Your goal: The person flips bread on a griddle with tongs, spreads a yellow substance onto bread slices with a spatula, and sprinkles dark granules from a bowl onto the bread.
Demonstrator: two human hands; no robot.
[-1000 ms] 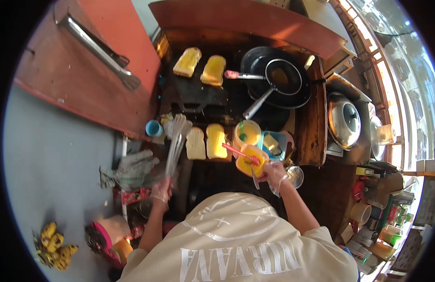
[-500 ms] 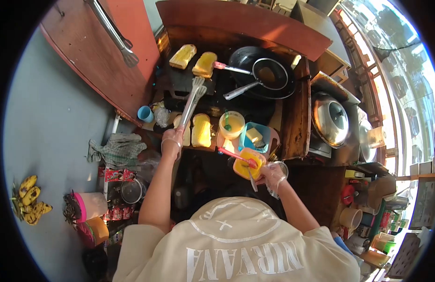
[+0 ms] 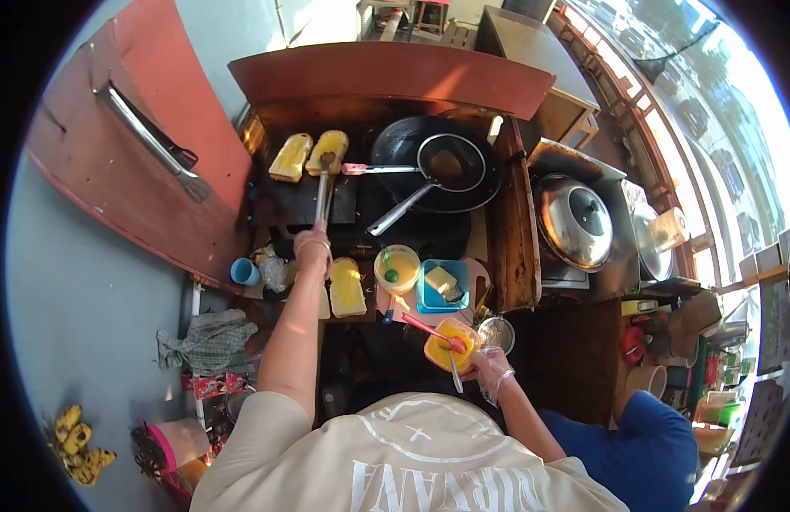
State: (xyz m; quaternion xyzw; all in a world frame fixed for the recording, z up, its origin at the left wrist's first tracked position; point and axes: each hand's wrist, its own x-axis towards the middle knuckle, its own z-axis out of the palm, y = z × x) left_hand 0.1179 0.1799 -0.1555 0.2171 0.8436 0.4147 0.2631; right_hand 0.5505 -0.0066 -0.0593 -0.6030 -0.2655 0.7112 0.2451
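My left hand, in a clear plastic glove, is closed on metal tongs that reach forward over the dark griddle. The tongs' tip lies against the right one of two yellow-topped bread slices; the other slice is just left of it. My gloved right hand holds a container of yellow spread with a red-handled brush and a metal spoon in it. Near my left wrist lies a yellow-coated slice, with another slice partly hidden by the arm.
A black wok holds a strainer. Behind the right hand sit a cream tub, a blue butter box and a round sieve. A lidded pot stands right. A person's blue-clothed leg shows lower right.
My left hand has moved the tongs forward onto the right griddle slice. My right hand still holds the container. The view has shifted, and the blue-clothed leg now shows more at lower right.
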